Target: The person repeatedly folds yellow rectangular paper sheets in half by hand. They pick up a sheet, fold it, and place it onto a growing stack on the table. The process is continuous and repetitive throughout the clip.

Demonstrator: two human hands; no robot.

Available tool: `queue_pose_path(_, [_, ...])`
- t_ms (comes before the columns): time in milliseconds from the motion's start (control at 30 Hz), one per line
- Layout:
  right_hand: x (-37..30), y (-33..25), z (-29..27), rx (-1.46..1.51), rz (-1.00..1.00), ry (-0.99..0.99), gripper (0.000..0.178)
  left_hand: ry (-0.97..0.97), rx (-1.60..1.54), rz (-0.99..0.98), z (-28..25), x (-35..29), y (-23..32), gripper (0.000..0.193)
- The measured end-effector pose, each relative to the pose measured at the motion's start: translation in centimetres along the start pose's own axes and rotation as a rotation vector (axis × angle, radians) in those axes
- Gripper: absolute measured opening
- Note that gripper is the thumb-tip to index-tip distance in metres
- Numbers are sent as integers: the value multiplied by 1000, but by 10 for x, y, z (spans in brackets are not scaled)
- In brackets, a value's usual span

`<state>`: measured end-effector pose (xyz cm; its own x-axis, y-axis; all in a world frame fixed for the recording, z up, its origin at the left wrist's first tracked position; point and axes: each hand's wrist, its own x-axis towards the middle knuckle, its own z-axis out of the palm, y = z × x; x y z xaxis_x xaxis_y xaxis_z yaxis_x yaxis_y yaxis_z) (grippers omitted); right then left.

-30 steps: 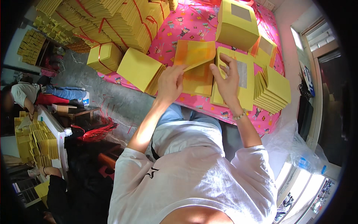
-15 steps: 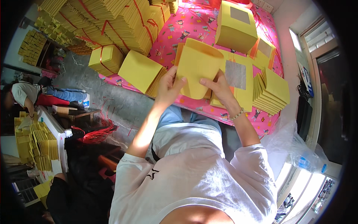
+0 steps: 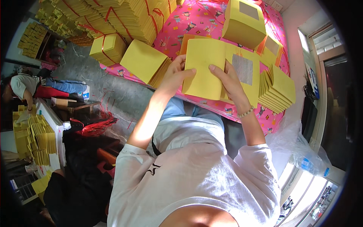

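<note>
Over the near edge of the pink table, my left hand [image 3: 174, 77] and my right hand [image 3: 232, 81] hold a folded yellow paper sheet [image 3: 204, 68] between them. Each thumb presses on its front face, while the other fingers are mostly hidden behind it. Beneath the sheet and to its right lies a yellow paper stack with a silver patch [image 3: 242, 70]. A fanned pile of folded yellow sheets [image 3: 278, 90] sits right of that. Left of my left hand rests another folded yellow pile [image 3: 144, 62].
A tied yellow bundle [image 3: 109, 49] stands at the table's left edge, before tall red-strapped stacks [image 3: 128, 19]. A thick yellow block [image 3: 245, 24] is at the back right. Clear plastic bags [image 3: 295, 145] hang right of me. To the left, a person [image 3: 28, 89] works beside a white table [image 3: 56, 128].
The yellow sheet has gone from curled at its top edge to lying flatter and squarer. Both hands have shifted slightly, with my right fingers now farther behind the sheet.
</note>
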<state>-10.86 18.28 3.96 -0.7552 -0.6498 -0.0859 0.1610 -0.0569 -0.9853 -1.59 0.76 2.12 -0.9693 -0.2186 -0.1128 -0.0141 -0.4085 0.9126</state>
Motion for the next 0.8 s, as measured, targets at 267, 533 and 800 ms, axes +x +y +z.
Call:
queue_pose_path(267, [7,6,0,-52,73,22,45,-52,-120,-203,4,9,10,52])
queue_pose_path(533, [6,3,3,-20,57,2,46,-37,-99,-164,2,11,3,46])
queue_pose_path(800, [0,10,0,-70,-88,-39,54,86,65,184,25,-6,-1,32])
